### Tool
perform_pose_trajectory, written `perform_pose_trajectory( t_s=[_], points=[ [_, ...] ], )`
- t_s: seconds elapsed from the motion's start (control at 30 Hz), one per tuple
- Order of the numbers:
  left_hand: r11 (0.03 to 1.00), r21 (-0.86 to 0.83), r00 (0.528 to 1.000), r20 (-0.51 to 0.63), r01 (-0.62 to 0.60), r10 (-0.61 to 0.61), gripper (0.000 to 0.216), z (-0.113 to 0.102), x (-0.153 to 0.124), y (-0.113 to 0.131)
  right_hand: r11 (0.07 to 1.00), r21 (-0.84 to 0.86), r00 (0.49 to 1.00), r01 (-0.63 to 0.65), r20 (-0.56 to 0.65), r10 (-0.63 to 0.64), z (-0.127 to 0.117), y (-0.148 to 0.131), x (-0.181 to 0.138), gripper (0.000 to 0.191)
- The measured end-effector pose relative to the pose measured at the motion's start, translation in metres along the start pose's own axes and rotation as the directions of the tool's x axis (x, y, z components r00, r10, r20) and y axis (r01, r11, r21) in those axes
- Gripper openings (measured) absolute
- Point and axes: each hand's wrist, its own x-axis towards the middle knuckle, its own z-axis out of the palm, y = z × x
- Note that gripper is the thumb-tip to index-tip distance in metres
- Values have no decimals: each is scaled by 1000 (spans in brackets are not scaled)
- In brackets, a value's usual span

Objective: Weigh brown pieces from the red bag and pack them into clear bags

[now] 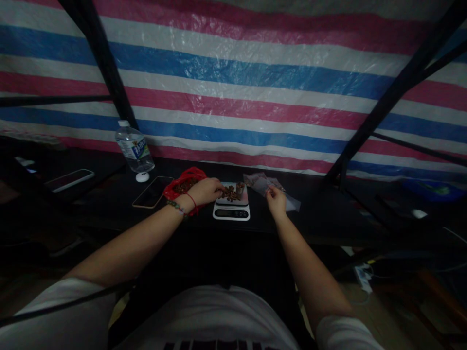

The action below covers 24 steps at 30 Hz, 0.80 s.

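Observation:
A white kitchen scale (231, 213) stands on the black table with a loose pile of small brown pieces (230, 193) on its platform. At the pile's right edge sits a small clear cup or packet (240, 187); which one I cannot tell. My left hand (204, 190) reaches over a red plastic bag (193, 173), its fingertips pinched together at the left edge of the pile. More brown pieces lie inside the red bag. To the right of the scale, my right hand (276, 201) pinches a clear plastic bag (260, 185) from a spread of several similar ones.
Left of the red bag lie a phone (152, 192) and a white earbud case (142, 177), with a large clear bottle (134, 148) behind. Another phone (70, 180) rests farther left. Dark metal posts (352, 138) frame the table before a striped plastic sheet (233, 92).

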Motion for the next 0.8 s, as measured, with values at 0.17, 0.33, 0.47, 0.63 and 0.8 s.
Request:
perform_pose_trajectory(
  t_s=[0.17,0.33,0.47,0.63,0.8],
  points=[
    [996,88,989,143,29,-42,36,10,-23,16,1000,-18,1000,0,16,0,-1,-1,0,40],
    [983,171,972,214,63,-100,42,11,-29,23,999,-27,1000,20,17,-19,-3,-4,-1,40],
    [981,172,967,220,87,-124,45,11,-29,21,999,-31,1000,21,13,-21,-3,-4,-1,38],
    [996,60,988,140,61,-69,41,10,-27,16,1000,-13,1000,14,11,-14,-2,-3,-1,37],
    [990,-32,988,-56,140,-142,35,-2,-26,-9,1000,-23,1000,12,-7,-12,-3,-5,-2,37]
  ],
)
